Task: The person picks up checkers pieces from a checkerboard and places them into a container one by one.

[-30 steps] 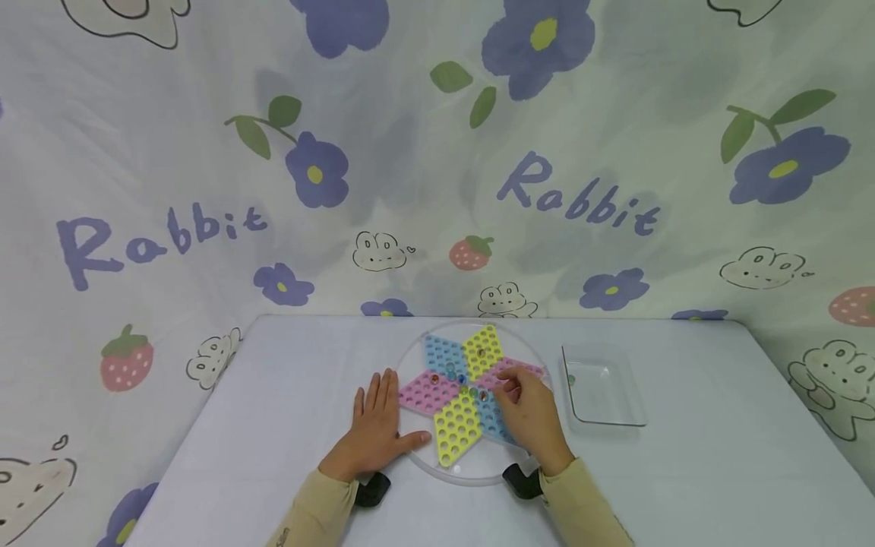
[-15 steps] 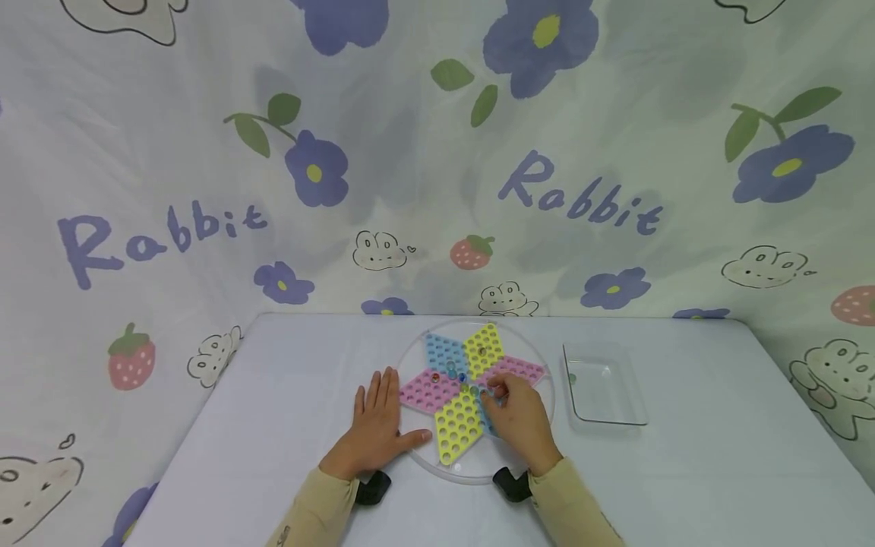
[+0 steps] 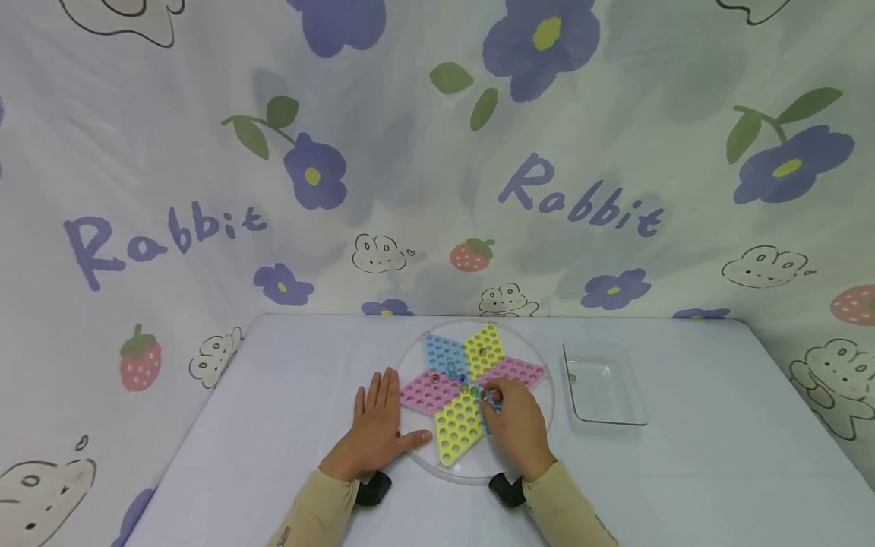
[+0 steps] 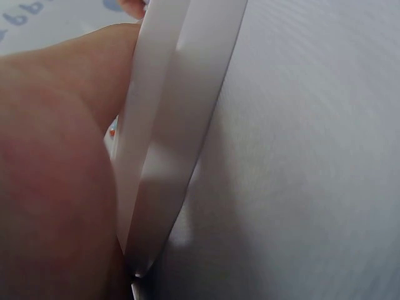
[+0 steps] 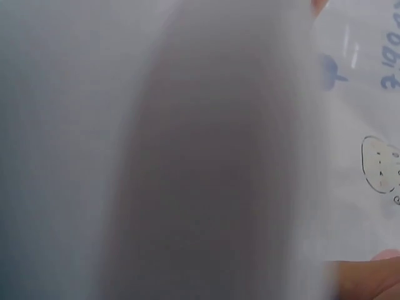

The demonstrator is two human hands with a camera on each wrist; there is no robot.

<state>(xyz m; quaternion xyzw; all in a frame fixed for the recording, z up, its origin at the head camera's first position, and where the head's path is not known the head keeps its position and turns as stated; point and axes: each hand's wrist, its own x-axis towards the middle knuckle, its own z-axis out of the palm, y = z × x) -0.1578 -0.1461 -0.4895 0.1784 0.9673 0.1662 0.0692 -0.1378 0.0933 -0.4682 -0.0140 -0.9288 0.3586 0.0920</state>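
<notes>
Star-pattern board (image 3: 456,431), round and w/ a clear rim, lies flat on the white table (image 3: 718,433), approx. in the middle, in front of the person. L hand (image 3: 372,427) lies w/ straight fingers along the L edge of the board, and its thumb reaches over the rim; its grip is relaxed, w/o clasping anything. R hand (image 3: 521,424) is above the lower R part of the board, thumb and index bent toward each other next to a red-toned marble (image 3: 483,396) in the blue section; I can't tell if they pinch it or only touch it, bc. the R wrist view is mostly filled by a blurred pale shape. Near the centre sit some more marbles: a dark blue marble (image 3: 462,378), a green marble (image 3: 475,392) etc. A reddish marble (image 3: 436,378) is in the L pink section, and a brownish marble (image 3: 482,352) in the upper yellow one. R of the board, just beside it, stands a clear container (image 3: 607,391) w/ a greenish marble (image 3: 573,379) near its L wall.
</notes>
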